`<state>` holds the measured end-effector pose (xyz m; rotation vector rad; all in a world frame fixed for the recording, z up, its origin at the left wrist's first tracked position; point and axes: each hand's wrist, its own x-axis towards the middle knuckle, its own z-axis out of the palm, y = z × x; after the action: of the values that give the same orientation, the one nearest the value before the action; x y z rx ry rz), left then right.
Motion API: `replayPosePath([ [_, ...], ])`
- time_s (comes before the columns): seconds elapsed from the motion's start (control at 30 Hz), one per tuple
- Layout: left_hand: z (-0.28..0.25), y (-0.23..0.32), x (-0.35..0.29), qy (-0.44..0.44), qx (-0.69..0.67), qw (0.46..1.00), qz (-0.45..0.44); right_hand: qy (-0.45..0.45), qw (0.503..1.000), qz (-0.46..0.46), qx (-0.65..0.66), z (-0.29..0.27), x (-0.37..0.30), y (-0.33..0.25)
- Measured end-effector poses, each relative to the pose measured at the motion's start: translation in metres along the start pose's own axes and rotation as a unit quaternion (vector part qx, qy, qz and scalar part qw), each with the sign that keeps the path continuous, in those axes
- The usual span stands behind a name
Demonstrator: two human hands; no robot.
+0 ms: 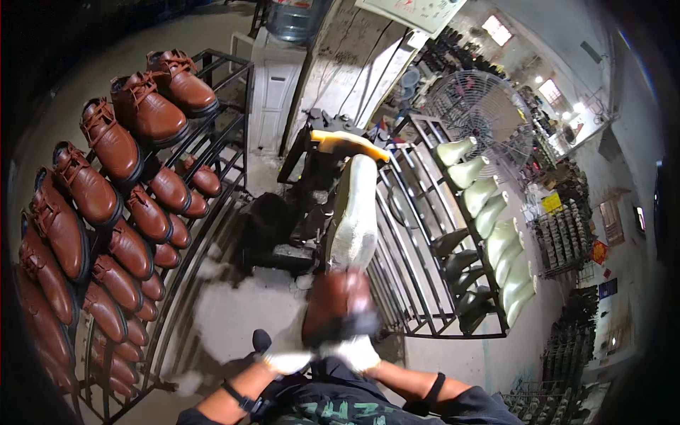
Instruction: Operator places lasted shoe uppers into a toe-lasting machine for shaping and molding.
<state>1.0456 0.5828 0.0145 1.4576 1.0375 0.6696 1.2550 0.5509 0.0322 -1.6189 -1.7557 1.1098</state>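
A brown leather shoe [338, 301] with a dark sole, smeared by motion, is held close in front of my body. My right hand [356, 353], in a white glove, grips its near end. The white-gloved left hand [289, 360] is closed at the shoe's lower left, its fingertips partly hidden. Just beyond the shoe, a pale greenish-white shoe last [355, 212] sits lengthwise on a dark machine [301, 205]. An orange-yellow curved part [350, 144] lies across the far end of that last.
On the left, a black metal rack [225, 152] carries several rows of brown lace-up shoes [152, 117]. At right, another rack [418, 283] bears pale lasts [503, 248] and dark ones [464, 265]. A large caged fan [478, 106] and a white cabinet [273, 92] stand farther back.
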Motion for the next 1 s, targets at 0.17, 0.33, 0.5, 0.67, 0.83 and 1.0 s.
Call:
replayPosePath([
  [0.17,0.009,-0.259,-0.080,-0.084,0.198,0.975,-0.054,-0.455,0.755,0.179,0.437,0.017,0.031,0.055],
  [0.33,0.013,-0.147,-0.093,0.288,-0.287,0.905,-0.125,-0.236,0.884,0.116,0.386,-0.031,0.066,-0.012],
  [0.5,-0.034,0.009,-0.158,0.434,-0.181,0.866,-0.172,-0.315,0.886,-0.339,-0.041,0.044,0.097,-0.100],
  [0.67,-0.048,-0.010,-0.272,0.474,-0.017,0.840,-0.263,-0.438,0.880,-0.161,-0.091,0.150,0.061,-0.157],
  [0.83,-0.080,-0.117,-0.467,0.702,-0.106,0.668,-0.224,-0.378,0.901,-0.028,0.209,0.234,0.034,-0.109],
  [1.0,-0.284,-0.130,-0.498,0.798,0.145,0.434,-0.393,-0.362,0.928,0.092,-0.007,0.224,0.046,-0.077],
])
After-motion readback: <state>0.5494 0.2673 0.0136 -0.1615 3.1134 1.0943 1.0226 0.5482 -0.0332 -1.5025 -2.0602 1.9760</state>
